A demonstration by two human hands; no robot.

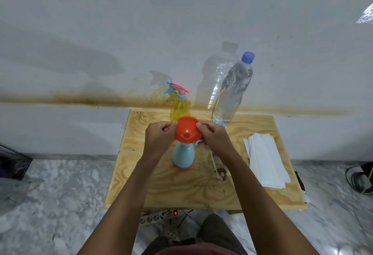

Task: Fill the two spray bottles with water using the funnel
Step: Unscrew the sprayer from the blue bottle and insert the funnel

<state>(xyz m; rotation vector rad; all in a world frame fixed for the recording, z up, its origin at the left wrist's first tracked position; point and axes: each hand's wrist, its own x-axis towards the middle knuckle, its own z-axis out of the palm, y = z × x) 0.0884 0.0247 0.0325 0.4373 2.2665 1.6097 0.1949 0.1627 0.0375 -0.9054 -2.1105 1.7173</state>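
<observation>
head-worn wide-angle view looks forward and down, close over a wooden table (153, 190) against a wall (141, 22).

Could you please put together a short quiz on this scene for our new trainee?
1. True or false: the clear plastic water bottle on the wooden table has its blue cap on.
2. Which thing stands directly under the orange plastic funnel? A) a pale blue spray bottle; B) a glass jar; C) a metal cup.
3. Fill in: the funnel is held by ___ hands.
Key: 1 true; 2 A; 3 both: the left hand and the right hand each pinch its rim.
</observation>
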